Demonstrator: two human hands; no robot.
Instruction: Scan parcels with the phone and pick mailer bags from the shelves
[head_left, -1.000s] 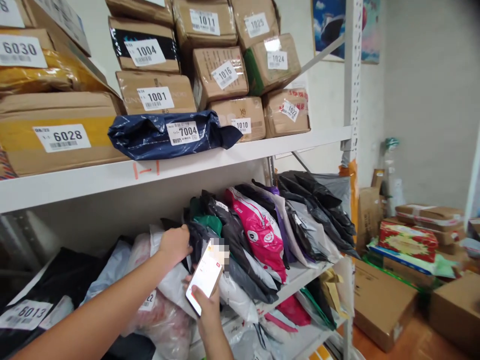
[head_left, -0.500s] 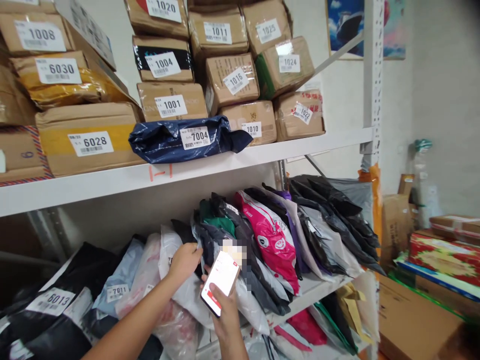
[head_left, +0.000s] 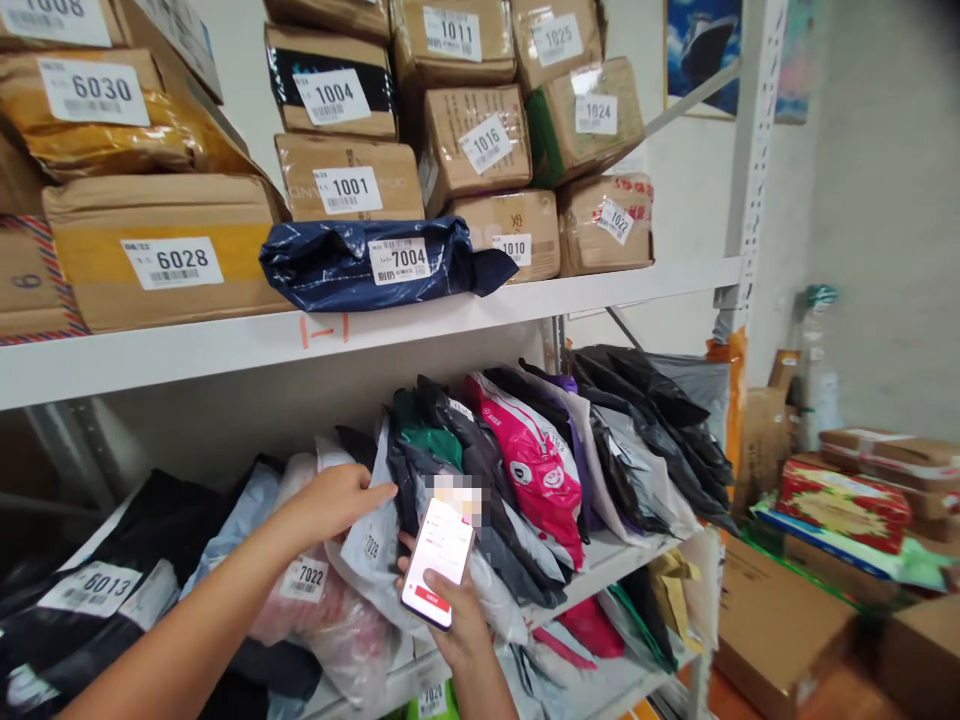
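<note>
My right hand (head_left: 459, 612) holds a smartphone (head_left: 437, 570) with a lit white screen and a red button, its thumb over the lower part. My left hand (head_left: 341, 500) has its fingers closed at the upper edge of a light grey mailing bag (head_left: 379, 545) marked 7028, on the middle shelf. Left of that bag lies a clear and pinkish parcel bag (head_left: 322, 625) with label 7022, partly behind my left forearm. Dark mailing bags and a bright pink parcel bag (head_left: 536, 470) lean in a row to the right of the phone.
Above, a white shelf (head_left: 585, 295) bears labelled cardboard boxes (head_left: 480, 140) and a dark blue parcel (head_left: 337, 265) marked 7004. Black bags (head_left: 142, 540) lie at the left. A lower shelf holds more bags. Beyond the upright (head_left: 757, 170), boxes (head_left: 780, 620) stand on the floor.
My left hand has moved left, tilting the light grey bag so its 7028 label shows. Label 7022 has come into clear view. The phone stays in my right hand; the camera view has shifted slightly.
</note>
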